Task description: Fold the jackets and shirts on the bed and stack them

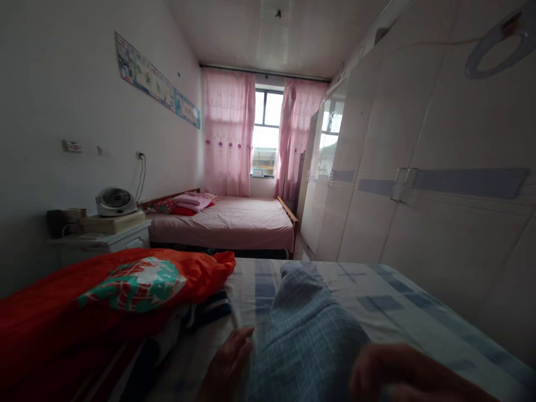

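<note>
A blue-grey woven cloth garment (310,329), partly folded, lies lengthwise on the near bed and narrows toward its far end. My left hand (229,360) is at its left edge, fingers stretched forward and nothing visible in them. Over the garment's right edge is my right hand (397,368), with bent fingers. It is blurred and cut off by the frame's bottom, so whether it grips the cloth cannot be seen. The garment's near end runs out of view between the hands.
Left of the hands, an orange-red bag (196,273) with a green-and-white print rests on dark striped clothes (209,310). The checked bedsheet (381,304) extends right toward white wardrobes (377,223). Beyond are a pink bed (243,220) and a nightstand (129,237) with a fan (116,201).
</note>
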`<state>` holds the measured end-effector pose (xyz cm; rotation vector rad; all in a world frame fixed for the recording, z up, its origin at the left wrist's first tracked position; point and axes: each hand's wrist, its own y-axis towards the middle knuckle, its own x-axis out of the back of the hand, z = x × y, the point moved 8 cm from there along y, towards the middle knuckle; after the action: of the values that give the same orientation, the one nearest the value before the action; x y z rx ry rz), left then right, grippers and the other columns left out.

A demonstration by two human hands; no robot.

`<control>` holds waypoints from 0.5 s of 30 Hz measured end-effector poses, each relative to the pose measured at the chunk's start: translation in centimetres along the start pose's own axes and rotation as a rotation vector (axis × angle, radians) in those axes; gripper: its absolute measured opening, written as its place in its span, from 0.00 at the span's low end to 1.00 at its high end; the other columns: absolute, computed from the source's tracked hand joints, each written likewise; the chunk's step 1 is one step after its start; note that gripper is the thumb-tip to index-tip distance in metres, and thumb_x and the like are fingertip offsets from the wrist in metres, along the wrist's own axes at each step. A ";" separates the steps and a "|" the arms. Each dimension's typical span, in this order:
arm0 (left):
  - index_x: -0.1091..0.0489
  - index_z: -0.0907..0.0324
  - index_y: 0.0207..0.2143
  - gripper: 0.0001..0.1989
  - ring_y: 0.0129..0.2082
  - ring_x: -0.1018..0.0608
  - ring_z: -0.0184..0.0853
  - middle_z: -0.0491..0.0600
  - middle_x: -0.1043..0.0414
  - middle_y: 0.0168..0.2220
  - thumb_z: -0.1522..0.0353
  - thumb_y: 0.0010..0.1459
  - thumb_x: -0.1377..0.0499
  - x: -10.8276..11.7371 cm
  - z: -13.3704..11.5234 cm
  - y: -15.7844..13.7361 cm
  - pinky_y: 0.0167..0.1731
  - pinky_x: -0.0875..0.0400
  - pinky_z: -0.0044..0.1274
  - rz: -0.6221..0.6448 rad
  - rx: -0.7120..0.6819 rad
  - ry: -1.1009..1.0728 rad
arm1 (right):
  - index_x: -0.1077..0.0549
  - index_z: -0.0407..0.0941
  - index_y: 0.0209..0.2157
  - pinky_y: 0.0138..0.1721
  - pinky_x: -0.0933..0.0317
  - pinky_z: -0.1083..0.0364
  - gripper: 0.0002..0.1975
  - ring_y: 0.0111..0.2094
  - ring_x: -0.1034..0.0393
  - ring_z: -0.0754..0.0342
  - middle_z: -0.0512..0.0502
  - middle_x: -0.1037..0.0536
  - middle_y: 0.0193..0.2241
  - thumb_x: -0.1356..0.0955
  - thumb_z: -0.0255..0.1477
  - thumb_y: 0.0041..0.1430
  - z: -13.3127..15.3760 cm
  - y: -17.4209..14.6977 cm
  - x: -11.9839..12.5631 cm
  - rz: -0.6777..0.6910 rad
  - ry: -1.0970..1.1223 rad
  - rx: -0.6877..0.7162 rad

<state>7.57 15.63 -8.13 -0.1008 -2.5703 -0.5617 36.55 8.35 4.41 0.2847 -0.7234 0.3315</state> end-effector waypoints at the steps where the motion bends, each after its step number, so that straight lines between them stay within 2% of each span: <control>1: 0.31 0.58 0.49 0.21 0.48 0.26 0.37 0.50 0.29 0.49 0.58 0.61 0.54 -0.1 -0.5 0.0 0.48 0.32 0.26 0.024 0.032 -0.024 | 0.24 0.50 0.35 0.40 0.35 0.52 0.19 0.37 0.28 0.49 0.47 0.22 0.34 0.39 0.47 0.55 -0.8 0.7 0.0 0.036 0.024 -0.046; 3: 0.33 0.60 0.51 0.23 0.45 0.25 0.37 0.52 0.30 0.49 0.57 0.60 0.53 -0.5 -1.0 -0.1 0.45 0.31 0.26 0.087 0.114 -0.081 | 0.26 0.48 0.36 0.43 0.37 0.51 0.20 0.39 0.29 0.48 0.45 0.22 0.36 0.42 0.45 0.57 -4.0 1.4 1.6 -0.094 -0.051 -0.180; 5: 0.34 0.61 0.51 0.24 0.42 0.25 0.37 0.52 0.28 0.46 0.57 0.59 0.51 -1.5 -1.4 -0.1 0.42 0.32 0.25 0.192 0.174 -0.148 | 0.26 0.47 0.37 0.45 0.38 0.48 0.20 0.42 0.29 0.44 0.42 0.23 0.40 0.40 0.46 0.54 -7.6 0.5 3.5 -0.289 -0.230 -0.320; 6: 0.33 0.61 0.49 0.22 0.40 0.25 0.36 0.50 0.27 0.43 0.57 0.58 0.50 -2.1 -1.8 0.0 0.40 0.32 0.24 0.245 0.190 -0.181 | 0.26 0.47 0.37 0.46 0.39 0.47 0.21 0.43 0.30 0.43 0.41 0.23 0.41 0.39 0.46 0.53 -9.1 -0.4 3.9 -0.340 -0.299 -0.369; 8: 0.29 0.61 0.41 0.18 0.35 0.26 0.35 0.47 0.26 0.34 0.58 0.55 0.46 -3.0 -2.3 0.1 0.36 0.33 0.23 0.303 0.209 -0.227 | 0.25 0.48 0.37 0.46 0.38 0.47 0.21 0.43 0.29 0.42 0.42 0.23 0.42 0.38 0.47 0.51 -11.1 -2.0 3.3 -0.319 -0.326 -0.390; 11: 0.31 0.62 0.29 0.12 0.25 0.30 0.31 0.43 0.33 0.23 0.61 0.50 0.44 -3.4 -2.6 0.9 0.26 0.38 0.21 0.246 0.261 -0.242 | 0.24 0.51 0.33 0.43 0.36 0.51 0.19 0.40 0.27 0.45 0.47 0.21 0.38 0.39 0.47 0.53 -11.6 -3.5 0.3 -0.139 -0.200 -0.301; 13: 0.33 0.62 0.27 0.12 0.22 0.33 0.29 0.41 0.37 0.20 0.61 0.50 0.45 -3.1 -3.2 1.9 0.22 0.40 0.20 0.193 0.265 -0.254 | 0.24 0.51 0.33 0.43 0.36 0.52 0.18 0.39 0.28 0.46 0.48 0.21 0.37 0.39 0.47 0.53 -10.9 -4.0 -0.8 -0.109 -0.152 -0.257; 15: 0.34 0.61 0.27 0.12 0.21 0.34 0.29 0.41 0.37 0.20 0.61 0.49 0.46 -1.8 -4.7 3.6 0.22 0.40 0.20 0.117 0.231 -0.272 | 0.25 0.50 0.33 0.42 0.37 0.52 0.19 0.39 0.28 0.47 0.48 0.21 0.36 0.41 0.46 0.56 -10.2 -3.8 -0.7 -0.158 -0.142 -0.250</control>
<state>11.92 17.04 -3.93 -0.2613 -2.8489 -0.2163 43.63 8.45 -3.83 0.1271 -0.8677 0.0694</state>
